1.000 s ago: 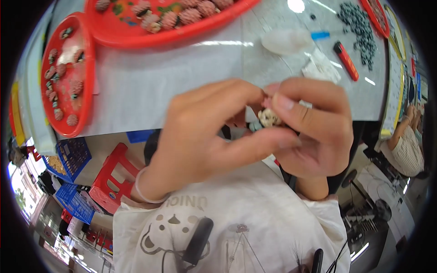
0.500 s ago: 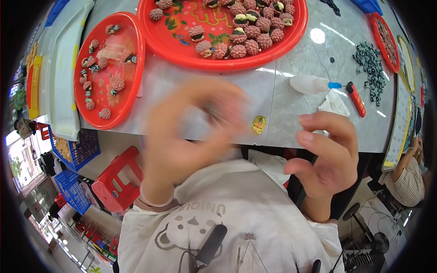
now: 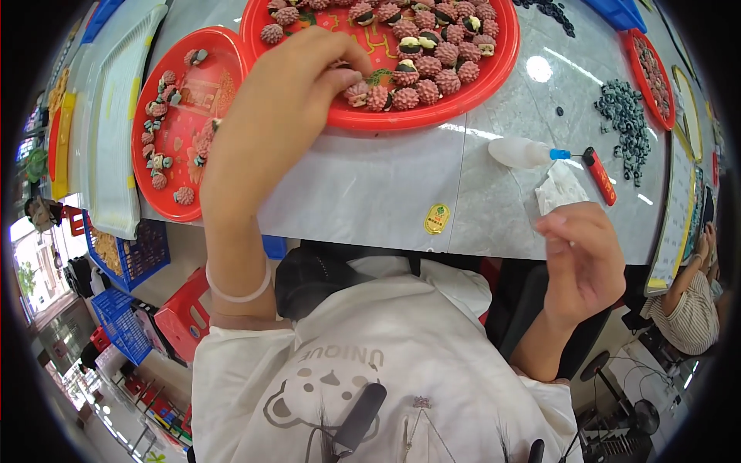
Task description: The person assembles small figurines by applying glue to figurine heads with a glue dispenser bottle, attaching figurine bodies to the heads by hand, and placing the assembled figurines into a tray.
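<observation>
My left hand (image 3: 297, 100) reaches over the large red tray (image 3: 455, 112), fingers bent together beside a pink knobbly piece (image 3: 356, 94) at its near left edge. Whatever lies between those fingertips is hidden. Several similar pink pieces, some with dark and cream parts, crowd the tray's right half. My right hand (image 3: 583, 266) is held up at the table's near edge, thumb and fingers curled close together. A tiny pale spot shows at its fingers, too small to name. Nearby are a white squeeze bottle (image 3: 521, 153) with a blue needle tip and a crumpled white tissue (image 3: 559, 189).
A smaller red oval tray (image 3: 143, 181) with pink pieces stands left, partly behind my left forearm. Small dark rings (image 3: 624, 123) are heaped at right, near a red lighter-like object (image 3: 600, 176). A gold oval sticker (image 3: 437, 219) lies near the front edge.
My left hand has moved from in front of my body, forward and up to the large tray. My right hand has shifted slightly right, its fingers closer together.
</observation>
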{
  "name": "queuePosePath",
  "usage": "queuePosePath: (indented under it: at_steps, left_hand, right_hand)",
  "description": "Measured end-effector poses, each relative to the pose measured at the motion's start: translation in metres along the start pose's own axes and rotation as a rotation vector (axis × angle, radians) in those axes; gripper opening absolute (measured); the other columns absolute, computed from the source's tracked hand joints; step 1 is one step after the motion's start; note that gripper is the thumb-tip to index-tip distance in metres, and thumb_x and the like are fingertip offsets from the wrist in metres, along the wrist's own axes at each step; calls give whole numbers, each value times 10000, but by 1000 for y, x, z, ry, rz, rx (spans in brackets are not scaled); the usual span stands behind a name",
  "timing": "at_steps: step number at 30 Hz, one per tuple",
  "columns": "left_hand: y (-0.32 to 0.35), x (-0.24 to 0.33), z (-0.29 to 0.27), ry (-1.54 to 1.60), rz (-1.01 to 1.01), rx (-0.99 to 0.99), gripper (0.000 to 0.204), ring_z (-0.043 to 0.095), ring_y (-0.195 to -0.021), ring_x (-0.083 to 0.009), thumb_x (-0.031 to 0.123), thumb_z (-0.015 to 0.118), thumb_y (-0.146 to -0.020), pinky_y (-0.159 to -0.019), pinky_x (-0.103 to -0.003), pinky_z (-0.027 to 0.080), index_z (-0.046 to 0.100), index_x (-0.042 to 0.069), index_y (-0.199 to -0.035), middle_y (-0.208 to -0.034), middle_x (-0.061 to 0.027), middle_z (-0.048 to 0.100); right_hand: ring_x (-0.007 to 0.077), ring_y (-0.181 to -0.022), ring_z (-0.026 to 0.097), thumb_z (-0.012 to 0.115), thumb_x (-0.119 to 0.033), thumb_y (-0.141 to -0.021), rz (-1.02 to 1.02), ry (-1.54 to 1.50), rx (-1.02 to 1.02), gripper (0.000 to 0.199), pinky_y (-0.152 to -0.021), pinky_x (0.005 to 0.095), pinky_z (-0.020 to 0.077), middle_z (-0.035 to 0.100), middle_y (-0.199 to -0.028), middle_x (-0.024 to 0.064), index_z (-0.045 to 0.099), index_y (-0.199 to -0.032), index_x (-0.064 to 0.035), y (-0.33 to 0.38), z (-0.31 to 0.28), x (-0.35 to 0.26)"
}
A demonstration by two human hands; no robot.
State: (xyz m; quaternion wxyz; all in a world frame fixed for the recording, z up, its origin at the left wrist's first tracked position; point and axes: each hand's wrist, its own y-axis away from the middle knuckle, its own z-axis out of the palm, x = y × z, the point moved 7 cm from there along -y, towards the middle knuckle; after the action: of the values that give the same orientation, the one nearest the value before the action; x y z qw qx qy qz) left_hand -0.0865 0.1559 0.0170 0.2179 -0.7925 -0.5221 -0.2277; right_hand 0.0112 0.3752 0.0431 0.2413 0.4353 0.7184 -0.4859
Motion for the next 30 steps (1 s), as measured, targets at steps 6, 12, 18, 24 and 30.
queuePosePath:
  at_steps: [6, 12, 18, 24, 30]
  left_hand:
    - [6, 1, -5, 439, -95, 218, 133, 580, -772, -164, 72, 439, -868, -700, -256, 451, 537, -17, -887, -875, -85, 580]
    - [40, 29, 34, 1293, -57, 44, 260, 552, -815, -185, 232, 491, -877, -641, -209, 433, 484, 7, -1009, -1013, -165, 510]
    - [53, 39, 70, 1584, -184, 37, 255, 574, -844, -170, 106, 581, -817, -699, -249, 480, 508, -39, -1013, -994, -148, 560]
    - [49, 51, 83, 1484, -169, 20, 333, 569, -830, -189, 205, 614, -798, -662, -237, 459, 488, -7, -1021, -1022, -167, 527]
    - [51, 57, 86, 1431, -144, -14, 341, 584, -775, -180, 199, 620, -792, -660, -251, 476, 487, -9, -1026, -1015, -190, 529]
  right_hand:
    - [189, -833, 529, 556, 78, -705, 204, -19, 297, 186, -756, 260, 401, 580, -926, 136, 572, -888, 50, 4, -24, 34]
    - [151, -848, 536, 598, -6, -718, 220, 24, -87, 285, -768, 264, 406, 590, -994, 83, 557, -997, 31, -13, 26, 47]
    - [172, -802, 539, 610, -212, -795, 427, -347, -11, 419, -716, 269, 417, 544, -962, 132, 482, -1097, 48, 1, 5, 52]
    - [188, -795, 531, 635, -342, -765, 257, -196, 3, 473, -705, 263, 422, 504, -972, 141, 502, -1032, 26, 0, -41, 29]
    - [223, -938, 492, 590, -372, -792, 290, -212, -7, 489, -803, 297, 414, 489, -980, 168, 490, -1030, 43, -5, -38, 24]
